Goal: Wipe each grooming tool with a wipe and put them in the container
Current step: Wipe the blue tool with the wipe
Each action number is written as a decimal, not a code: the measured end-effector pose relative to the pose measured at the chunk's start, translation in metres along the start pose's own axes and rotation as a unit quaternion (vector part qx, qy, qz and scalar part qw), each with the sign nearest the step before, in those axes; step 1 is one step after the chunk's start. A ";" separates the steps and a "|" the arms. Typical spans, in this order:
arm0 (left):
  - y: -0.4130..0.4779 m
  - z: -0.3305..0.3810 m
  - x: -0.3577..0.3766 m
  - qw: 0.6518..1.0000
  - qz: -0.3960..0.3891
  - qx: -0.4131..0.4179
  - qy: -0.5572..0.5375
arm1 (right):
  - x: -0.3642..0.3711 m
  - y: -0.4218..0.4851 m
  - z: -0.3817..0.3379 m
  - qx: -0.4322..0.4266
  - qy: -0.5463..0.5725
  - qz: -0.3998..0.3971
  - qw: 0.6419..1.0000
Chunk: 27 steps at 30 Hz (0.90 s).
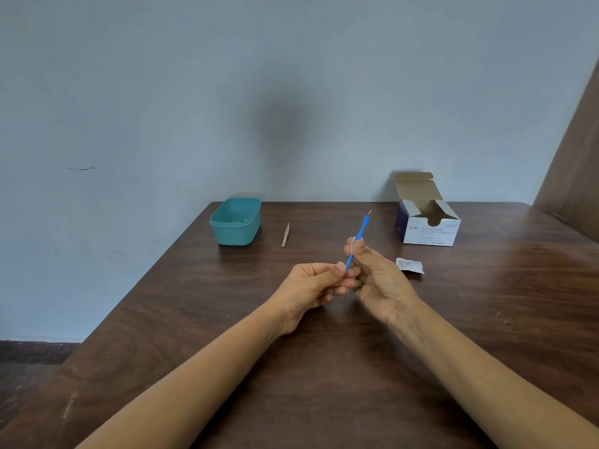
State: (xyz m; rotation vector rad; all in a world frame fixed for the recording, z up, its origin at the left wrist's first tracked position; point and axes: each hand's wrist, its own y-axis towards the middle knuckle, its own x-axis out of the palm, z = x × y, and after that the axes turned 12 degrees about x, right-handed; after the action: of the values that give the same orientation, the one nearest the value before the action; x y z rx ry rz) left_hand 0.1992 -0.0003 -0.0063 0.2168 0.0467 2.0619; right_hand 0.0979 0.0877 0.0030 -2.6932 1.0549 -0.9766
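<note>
Fingers (340, 267) pinch tool (360, 229), BD Alcohol Swabs box (431, 234)

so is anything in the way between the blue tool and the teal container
Only the tweezers, lying flat on the table between the blue tool and the teal container. The tool is held up off the table, so it can likely pass over them.

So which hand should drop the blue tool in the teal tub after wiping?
Probably the left hand: it pinches the blue-handled tool by its lower end, and the teal container stands on its side of the table. The right hand holds the wipe around the handle.
</note>
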 end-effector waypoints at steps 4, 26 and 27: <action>-0.001 0.002 -0.002 1.000 -0.011 -0.001 -0.003 | 0.000 0.002 0.002 0.003 -0.006 -0.010 1.000; -0.001 0.004 0.002 0.998 -0.022 0.051 0.008 | -0.004 0.005 -0.007 -0.035 0.016 -0.036 0.999; -0.001 0.003 0.002 0.998 -0.023 0.053 0.012 | -0.003 0.005 -0.008 -0.039 0.024 -0.035 0.998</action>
State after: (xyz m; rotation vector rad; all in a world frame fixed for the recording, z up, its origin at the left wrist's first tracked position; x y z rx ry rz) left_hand 0.1995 0.0019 -0.0028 0.2543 0.1750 2.0187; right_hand 0.0890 0.0872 0.0060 -2.8008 1.0345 -1.0383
